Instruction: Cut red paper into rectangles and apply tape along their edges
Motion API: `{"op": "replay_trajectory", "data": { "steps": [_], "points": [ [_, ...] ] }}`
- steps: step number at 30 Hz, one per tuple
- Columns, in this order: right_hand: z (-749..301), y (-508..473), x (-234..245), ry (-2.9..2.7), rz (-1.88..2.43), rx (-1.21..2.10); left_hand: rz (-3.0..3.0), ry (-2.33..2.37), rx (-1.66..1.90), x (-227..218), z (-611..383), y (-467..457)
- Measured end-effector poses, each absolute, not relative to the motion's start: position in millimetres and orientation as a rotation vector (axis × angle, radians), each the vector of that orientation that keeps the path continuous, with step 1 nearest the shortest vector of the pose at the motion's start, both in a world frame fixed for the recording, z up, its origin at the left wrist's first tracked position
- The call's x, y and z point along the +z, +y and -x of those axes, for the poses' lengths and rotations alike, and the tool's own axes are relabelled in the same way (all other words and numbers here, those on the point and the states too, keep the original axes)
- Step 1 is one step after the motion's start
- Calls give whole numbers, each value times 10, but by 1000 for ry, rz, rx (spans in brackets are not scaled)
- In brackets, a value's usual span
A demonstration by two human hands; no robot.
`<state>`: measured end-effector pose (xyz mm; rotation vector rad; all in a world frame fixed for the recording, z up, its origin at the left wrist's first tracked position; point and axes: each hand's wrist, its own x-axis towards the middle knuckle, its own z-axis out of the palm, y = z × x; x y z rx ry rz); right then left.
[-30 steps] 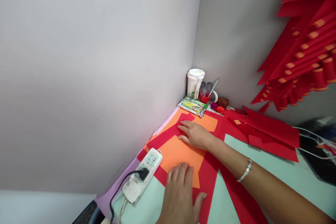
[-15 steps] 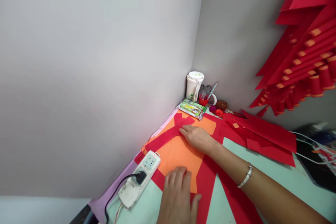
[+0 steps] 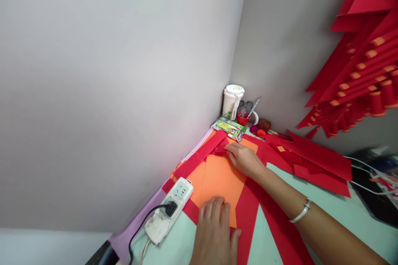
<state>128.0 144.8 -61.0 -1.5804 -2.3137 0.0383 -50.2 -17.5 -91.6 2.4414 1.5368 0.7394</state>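
Note:
My left hand (image 3: 214, 230) lies open and palm down, its fingertips on the lower part of an orange paper sheet (image 3: 222, 178). Farther back, my right hand (image 3: 244, 159) has its fingers closed at the edge of a small red paper piece (image 3: 221, 146) on top of the orange paper. The fingertips partly hide their hold on it. To the left of that piece, a long red paper strip (image 3: 199, 158) lies slanted along the wall side, apart from both hands. Larger red paper (image 3: 247, 211) shows under the orange sheet.
A power strip (image 3: 169, 211) with a black plug stands left of my left hand. Along the back are a green packet (image 3: 230, 127), a white lidded cup (image 3: 232, 101) and a red cup (image 3: 243, 119). Red paper sheets (image 3: 323, 155) lie right; red paper decorations (image 3: 367, 62) hang above.
The long red strip has swung toward the wall. My right hand has left it and moved slightly right to the smaller red piece. My left hand stays flat; the view has shifted slightly.

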Motion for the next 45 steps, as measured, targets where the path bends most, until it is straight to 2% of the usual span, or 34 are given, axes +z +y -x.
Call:
{"op": "replay_trajectory", "data": {
  "steps": [7, 16, 29, 39, 45],
  "points": [
    [-1119, 1253, -648, -2376, 1402, 235, -2646, 1536, 842, -1019, 512, -186],
    [-1059, 1021, -668, -2416, 1386, 288, -2697, 1568, 699, -1071, 505, -181],
    [-1453, 262, -690, -2283, 1746, 135, -2886, 1526, 705, -970, 656, -123],
    [-1774, -50, -724, -2212, 1898, 121, -2663, 1286, 229, -692, 203, -44],
    [-1984, -376, -777, -2097, 1962, 150, -2683, 1276, 255, -783, 242, -26]
  ]
}}
